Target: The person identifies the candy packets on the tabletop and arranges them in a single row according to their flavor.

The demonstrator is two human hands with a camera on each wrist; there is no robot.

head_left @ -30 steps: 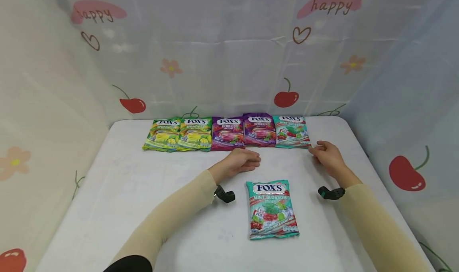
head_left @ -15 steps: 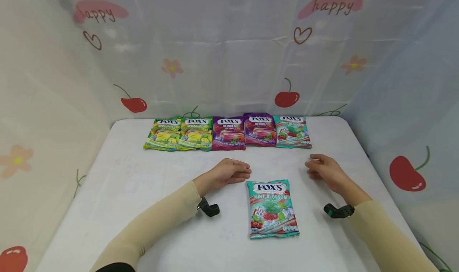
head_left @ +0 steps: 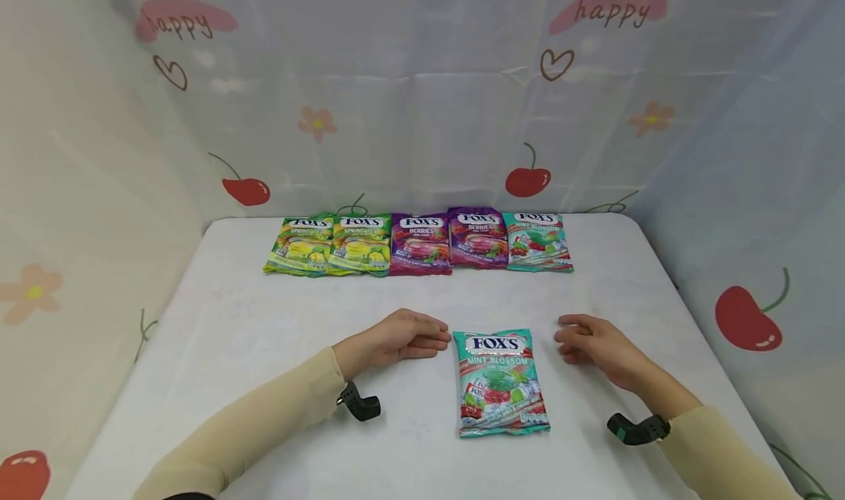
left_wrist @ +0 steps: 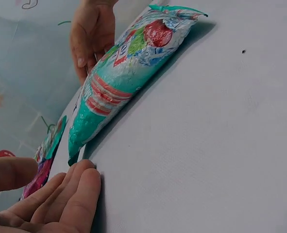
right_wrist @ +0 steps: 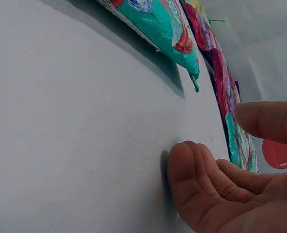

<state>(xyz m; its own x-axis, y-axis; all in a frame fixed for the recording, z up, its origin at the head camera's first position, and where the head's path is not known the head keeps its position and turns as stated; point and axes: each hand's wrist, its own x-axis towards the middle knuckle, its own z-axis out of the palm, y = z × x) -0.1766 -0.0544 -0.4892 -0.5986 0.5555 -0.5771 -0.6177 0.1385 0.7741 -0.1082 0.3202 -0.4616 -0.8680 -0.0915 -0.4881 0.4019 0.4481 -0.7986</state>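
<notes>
A teal Fox's Mint Blossom candy bag (head_left: 502, 386) lies face up on the white table, its top edge pointing toward the back. Just off its upper left corner is my left hand (head_left: 399, 337), fingers extended and holding nothing; in the left wrist view its fingertips (left_wrist: 87, 182) come close to the bag's end. On the opposite side, a short gap away, my right hand (head_left: 597, 350) hovers with relaxed, slightly bent fingers. The right wrist view shows nothing between the right thumb (right_wrist: 264, 119) and fingers.
Along the table's back edge runs a row of candy bags: two yellow-green Springtea bags (head_left: 359, 247), two purple Berries bags (head_left: 421, 247) and one more teal Mint Blossom bag (head_left: 539, 243). Printed curtains (head_left: 409, 141) enclose the back and sides of the table (head_left: 264, 339).
Both hands have drawn back from the row toward the near candy bag. The left hand also shifted left. The bags keep their places.
</notes>
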